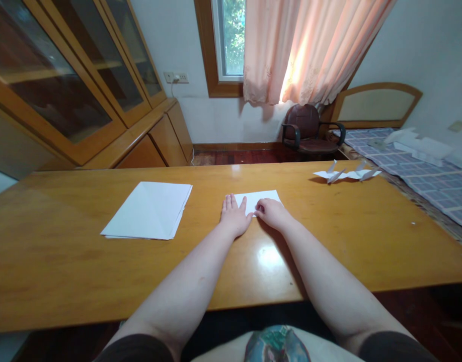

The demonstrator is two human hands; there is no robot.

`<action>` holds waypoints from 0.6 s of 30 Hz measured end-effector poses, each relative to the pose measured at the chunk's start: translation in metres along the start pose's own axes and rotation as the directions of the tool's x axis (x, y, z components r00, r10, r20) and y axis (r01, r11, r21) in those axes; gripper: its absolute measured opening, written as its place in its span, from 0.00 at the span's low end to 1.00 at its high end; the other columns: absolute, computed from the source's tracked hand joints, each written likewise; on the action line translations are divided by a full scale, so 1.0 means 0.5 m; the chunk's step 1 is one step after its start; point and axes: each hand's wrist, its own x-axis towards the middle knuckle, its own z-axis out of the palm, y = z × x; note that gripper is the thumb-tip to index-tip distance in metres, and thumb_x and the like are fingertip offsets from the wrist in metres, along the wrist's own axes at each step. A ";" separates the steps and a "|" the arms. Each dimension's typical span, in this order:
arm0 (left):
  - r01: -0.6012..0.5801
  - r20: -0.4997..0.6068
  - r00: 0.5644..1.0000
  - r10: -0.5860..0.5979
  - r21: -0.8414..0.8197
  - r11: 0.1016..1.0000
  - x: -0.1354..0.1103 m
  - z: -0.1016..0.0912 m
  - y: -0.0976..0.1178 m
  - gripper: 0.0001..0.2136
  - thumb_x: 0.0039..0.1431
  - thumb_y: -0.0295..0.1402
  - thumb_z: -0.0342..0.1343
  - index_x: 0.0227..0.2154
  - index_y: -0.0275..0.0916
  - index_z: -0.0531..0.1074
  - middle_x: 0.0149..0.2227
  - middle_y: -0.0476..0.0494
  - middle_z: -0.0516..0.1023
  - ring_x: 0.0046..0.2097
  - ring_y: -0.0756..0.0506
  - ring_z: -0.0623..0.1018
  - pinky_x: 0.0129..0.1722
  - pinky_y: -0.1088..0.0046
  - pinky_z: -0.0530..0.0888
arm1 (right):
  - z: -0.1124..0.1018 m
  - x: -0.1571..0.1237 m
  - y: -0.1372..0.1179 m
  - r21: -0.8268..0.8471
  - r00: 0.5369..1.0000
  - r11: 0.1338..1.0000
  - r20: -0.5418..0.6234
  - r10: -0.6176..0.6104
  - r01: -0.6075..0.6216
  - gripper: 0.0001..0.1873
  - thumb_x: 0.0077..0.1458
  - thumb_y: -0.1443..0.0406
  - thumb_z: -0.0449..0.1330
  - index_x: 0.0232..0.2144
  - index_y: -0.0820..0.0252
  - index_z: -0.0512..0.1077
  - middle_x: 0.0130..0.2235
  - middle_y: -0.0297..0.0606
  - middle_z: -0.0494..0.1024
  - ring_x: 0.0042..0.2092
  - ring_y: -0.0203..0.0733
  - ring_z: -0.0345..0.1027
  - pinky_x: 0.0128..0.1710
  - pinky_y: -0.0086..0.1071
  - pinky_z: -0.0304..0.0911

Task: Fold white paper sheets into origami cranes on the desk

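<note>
White rectangular sheet of paper (pixel 251 197), one item, whether single or doubled in layer not possible to tell. Location: flat on a long, glossy, yellow-brown wooden table (pixel 65 266), in front of the person, partly covered by both hands.

Left hand (pixel 234 217): palm down, fingers spread apart, laid over the sheet's left end. Right hand (pixel 273 212): fingers curled, thumb near the forefinger, at the near edge; whether the tips are clamped on paper cannot be told.

Handling, as judged: very light, thin and pliable; likely to take a crease readily and keep it. Probably prone to slide on the polished wood unless weighted by a palm. Fragile to tearing or stray wrinkles if tugged. Best hold: a light pinch at an edge or corner, with the other hand flat as an anchor; the far edge and far right corner lie uncovered.

Adjacent items: loose stack of larger white paper sheets (pixel 150 211), well apart to the left, edges slightly uneven. Folded white paper figures with pointed, upright parts (pixel 335 176), toward the table's far right.
</note>
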 end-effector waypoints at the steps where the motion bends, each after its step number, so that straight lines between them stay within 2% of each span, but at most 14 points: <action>1: 0.001 -0.002 1.000 -0.001 0.000 1.000 0.000 0.000 0.000 0.34 0.60 0.52 0.37 0.66 0.42 0.44 0.69 0.37 0.39 0.67 0.30 0.39 0.63 0.52 0.42 | 0.001 0.001 0.002 0.022 1.000 1.000 0.002 0.006 -0.006 0.10 0.54 0.60 0.61 0.36 0.59 0.73 0.38 0.40 0.76 0.40 0.40 0.68 0.39 0.29 0.58; 5: 0.002 -0.001 1.000 -0.002 0.001 1.000 0.001 0.002 0.000 0.34 0.60 0.53 0.37 0.66 0.43 0.44 0.69 0.38 0.39 0.67 0.30 0.39 0.63 0.52 0.42 | 0.006 0.007 0.010 0.108 1.000 0.994 0.008 0.027 -0.028 0.12 0.50 0.57 0.64 0.34 0.59 0.73 0.35 0.37 0.77 0.37 0.38 0.68 0.35 0.28 0.58; 18: -0.007 -0.054 0.998 0.008 0.022 1.000 0.003 0.013 -0.004 0.34 0.61 0.51 0.40 0.66 0.42 0.45 0.69 0.35 0.41 0.67 0.29 0.41 0.63 0.52 0.44 | 0.013 0.012 0.052 0.251 0.973 0.940 0.063 0.221 -0.230 0.12 0.41 0.60 0.69 0.26 0.58 0.71 0.29 0.32 0.76 0.29 0.35 0.65 0.27 0.27 0.54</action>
